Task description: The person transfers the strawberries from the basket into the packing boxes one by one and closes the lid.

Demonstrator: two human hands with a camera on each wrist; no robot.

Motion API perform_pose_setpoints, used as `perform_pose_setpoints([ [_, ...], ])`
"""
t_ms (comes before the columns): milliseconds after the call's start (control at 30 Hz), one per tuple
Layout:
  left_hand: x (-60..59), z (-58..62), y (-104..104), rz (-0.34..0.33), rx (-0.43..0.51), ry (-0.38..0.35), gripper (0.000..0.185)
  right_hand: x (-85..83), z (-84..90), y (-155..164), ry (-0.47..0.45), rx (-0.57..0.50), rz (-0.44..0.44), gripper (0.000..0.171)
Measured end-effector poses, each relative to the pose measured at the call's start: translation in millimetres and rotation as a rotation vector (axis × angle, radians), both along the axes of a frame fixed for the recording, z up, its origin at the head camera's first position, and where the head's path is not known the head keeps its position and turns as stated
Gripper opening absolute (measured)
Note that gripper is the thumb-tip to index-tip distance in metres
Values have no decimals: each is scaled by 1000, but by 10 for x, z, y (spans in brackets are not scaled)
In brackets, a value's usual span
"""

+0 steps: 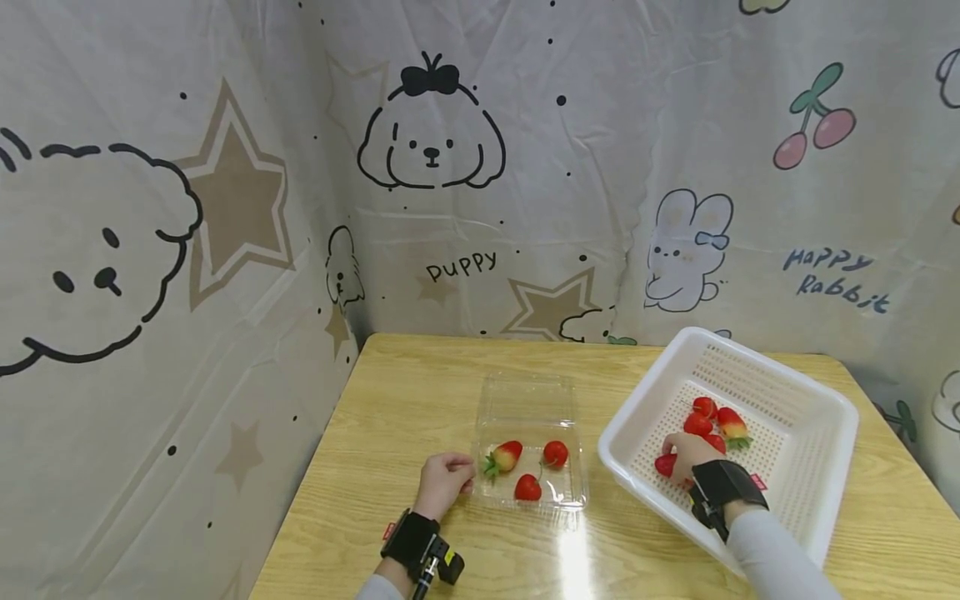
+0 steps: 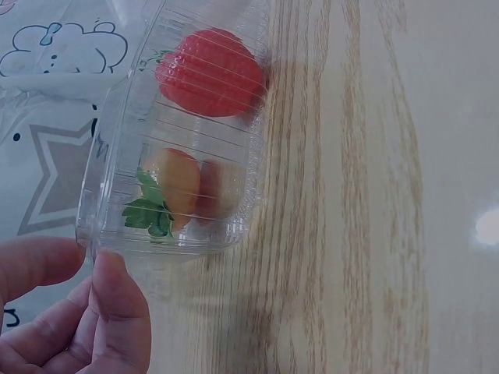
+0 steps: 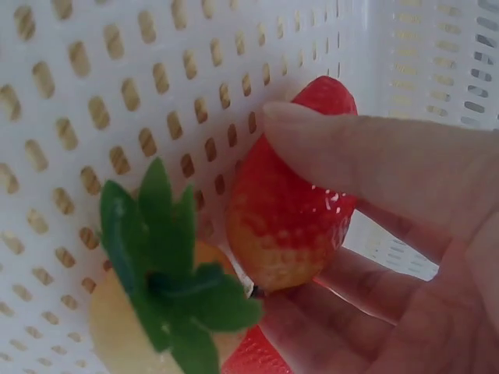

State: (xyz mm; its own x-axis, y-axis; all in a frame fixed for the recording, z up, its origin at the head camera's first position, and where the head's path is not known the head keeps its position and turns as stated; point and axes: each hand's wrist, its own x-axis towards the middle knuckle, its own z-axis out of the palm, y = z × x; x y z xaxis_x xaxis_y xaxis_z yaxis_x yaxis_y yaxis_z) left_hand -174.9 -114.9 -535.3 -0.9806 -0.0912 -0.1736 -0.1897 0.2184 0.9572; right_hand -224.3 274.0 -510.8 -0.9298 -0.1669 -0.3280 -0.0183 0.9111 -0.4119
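A clear plastic clamshell box (image 1: 531, 433) lies on the table with its lid folded back. In it are a red and yellow strawberry (image 1: 507, 456) with green leaves and two red fruits, one cherry-like with a thin stem (image 1: 556, 454). My left hand (image 1: 446, 482) pinches the box's near left rim between thumb and finger, shown close in the left wrist view. Inside a white perforated basket (image 1: 838, 433), my right hand (image 1: 693, 454) grips a red strawberry (image 3: 292, 210), yellowish at one end, with the thumb across it. Beside it lies a leafy strawberry (image 3: 168, 304).
Several other red fruits (image 1: 698, 424) sit in the basket, along with a strawberry (image 1: 731, 423) near its middle. The wooden table (image 1: 420, 383) ends at a patterned cloth backdrop (image 1: 480, 208) behind and on the left. Each wrist wears a black strap with a camera.
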Motion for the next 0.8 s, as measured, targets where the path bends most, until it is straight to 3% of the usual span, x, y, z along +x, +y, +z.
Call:
perform_pose_setpoints([
  [400,12,6,7,-6,7,1,20,-9,47,25,-45,-33,-28,33],
  [633,-3,1,6,-7,2,1,19,-83,195,59,133,-17,56,31],
  [800,-9,-4,2,-3,-4,4,19,-143,402,16,313,-76,11,40],
])
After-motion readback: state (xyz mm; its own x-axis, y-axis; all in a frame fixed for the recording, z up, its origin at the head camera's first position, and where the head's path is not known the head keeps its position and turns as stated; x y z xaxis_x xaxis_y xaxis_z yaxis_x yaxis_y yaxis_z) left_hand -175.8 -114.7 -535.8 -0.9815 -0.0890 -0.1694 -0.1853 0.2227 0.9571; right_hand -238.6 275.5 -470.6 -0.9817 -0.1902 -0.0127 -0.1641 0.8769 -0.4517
